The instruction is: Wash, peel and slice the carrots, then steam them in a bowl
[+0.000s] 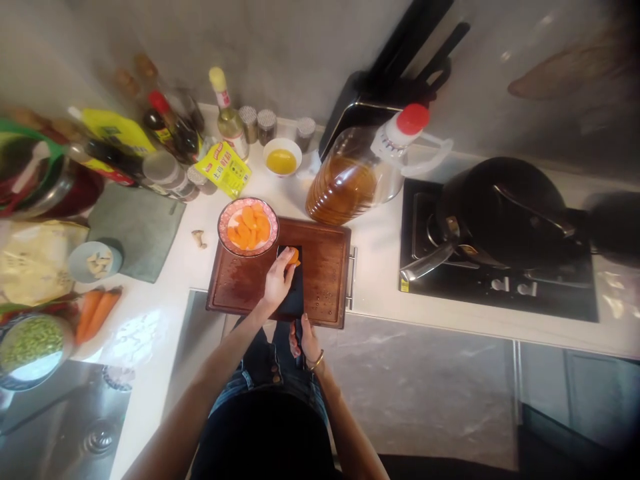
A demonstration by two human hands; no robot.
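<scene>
My right hand is wrapped round the handle of a black-bladed kitchen knife, near the front edge of a brown wooden cutting board. The wide blade lies flat over the board, pointing away from me. Over its far end, the fingers of my left hand are closed on orange carrot slices. Just left of that hand, a pink-patterned bowl full of carrot slices sits at the board's far left corner. My left fingers partly hide the slices they hold.
Behind the board stand a large oil jug, a small bowl of yellow liquid and a yellow packet. A lidded black wok is on the stove at right. Whole carrots lie at left, above the sink.
</scene>
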